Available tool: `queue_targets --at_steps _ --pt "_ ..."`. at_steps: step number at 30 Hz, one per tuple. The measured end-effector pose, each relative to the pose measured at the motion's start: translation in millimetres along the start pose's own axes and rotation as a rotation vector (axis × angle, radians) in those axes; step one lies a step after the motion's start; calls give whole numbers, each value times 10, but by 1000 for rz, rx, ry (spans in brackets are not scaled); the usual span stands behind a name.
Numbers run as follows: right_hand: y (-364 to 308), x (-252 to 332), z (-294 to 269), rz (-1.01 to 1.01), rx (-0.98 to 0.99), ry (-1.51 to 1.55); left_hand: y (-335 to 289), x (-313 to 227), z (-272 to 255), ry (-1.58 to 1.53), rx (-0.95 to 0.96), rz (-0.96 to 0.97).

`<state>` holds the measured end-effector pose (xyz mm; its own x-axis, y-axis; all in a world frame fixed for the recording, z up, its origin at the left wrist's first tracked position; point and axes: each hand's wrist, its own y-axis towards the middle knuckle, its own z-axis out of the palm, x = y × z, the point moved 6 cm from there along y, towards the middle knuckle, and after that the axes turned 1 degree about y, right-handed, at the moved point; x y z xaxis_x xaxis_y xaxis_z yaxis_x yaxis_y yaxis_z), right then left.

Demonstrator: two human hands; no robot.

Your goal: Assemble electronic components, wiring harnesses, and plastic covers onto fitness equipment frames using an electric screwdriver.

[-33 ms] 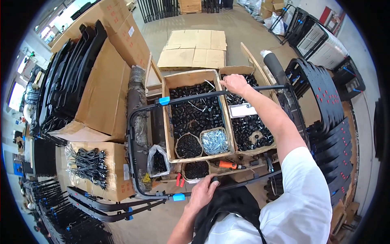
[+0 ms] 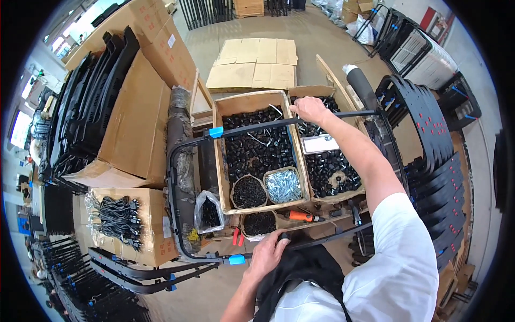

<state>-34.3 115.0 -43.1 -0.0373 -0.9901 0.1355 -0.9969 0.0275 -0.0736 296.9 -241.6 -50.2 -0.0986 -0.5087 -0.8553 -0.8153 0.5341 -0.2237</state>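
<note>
A large black tubular frame [image 2: 257, 127] with rounded corners and blue clips lies across two wooden bins. My left hand [image 2: 266, 252] is closed over its near bar, the thumb beside a small dark piece. My right hand [image 2: 309, 109] reaches over the far bar with its fingers curled; what they hold, if anything, is hidden. Below the frame, the left wooden bin [image 2: 219, 177] holds black caps [image 2: 255, 153], a tub of small black parts [image 2: 249, 192] and a tub of silver screws [image 2: 283, 185]. More black caps [image 2: 327, 172] fill the right bin, with a white tray [image 2: 318, 144] among them.
An orange-handled tool [image 2: 301, 216], red-handled pliers [image 2: 237, 237] and a plastic bag [image 2: 208, 213] lie near the bins' front. Bundled black cables [image 2: 118, 217] rest on a carton at left. Stacked black panels [image 2: 432, 129] stand at right. Flattened cardboard [image 2: 252, 63] lies beyond.
The view has shifted very slightly; both hands and the frame otherwise stay in place.
</note>
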Motion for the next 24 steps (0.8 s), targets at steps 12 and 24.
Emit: queue_targets --at_steps 12,24 --pt "-58 101 -88 0 63 -178 -144 -47 184 -132 -42 -114" --pt "20 57 82 -292 69 -59 60 -274 1065 -209 -1 -149"
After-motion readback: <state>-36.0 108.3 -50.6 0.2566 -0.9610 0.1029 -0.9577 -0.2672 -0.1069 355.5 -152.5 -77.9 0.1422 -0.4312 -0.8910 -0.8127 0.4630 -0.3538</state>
